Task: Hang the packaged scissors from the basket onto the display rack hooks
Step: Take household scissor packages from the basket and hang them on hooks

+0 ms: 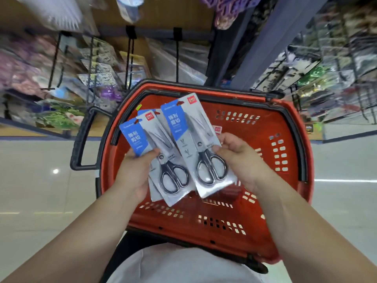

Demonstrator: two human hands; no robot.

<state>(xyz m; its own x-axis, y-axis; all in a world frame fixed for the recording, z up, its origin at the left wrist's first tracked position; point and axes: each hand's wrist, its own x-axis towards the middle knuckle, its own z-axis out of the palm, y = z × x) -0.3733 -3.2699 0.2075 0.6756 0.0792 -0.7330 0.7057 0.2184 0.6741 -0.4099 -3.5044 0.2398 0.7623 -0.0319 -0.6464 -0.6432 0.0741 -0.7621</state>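
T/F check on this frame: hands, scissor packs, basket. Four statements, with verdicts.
1. The right hand grips one scissors pack. True.
2. The left hand is empty. False: it grips a fanned stack of packs.
3. The basket is blue. False: it is red.
4. Both hands are held above the basket. True.

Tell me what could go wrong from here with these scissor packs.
1. The left hand holds several fanned scissor packs by one edge; one could slide out, probably into the red basket below.
2. The right hand only pinches its single pack at the side, so it may twist when threaded onto a display hook.
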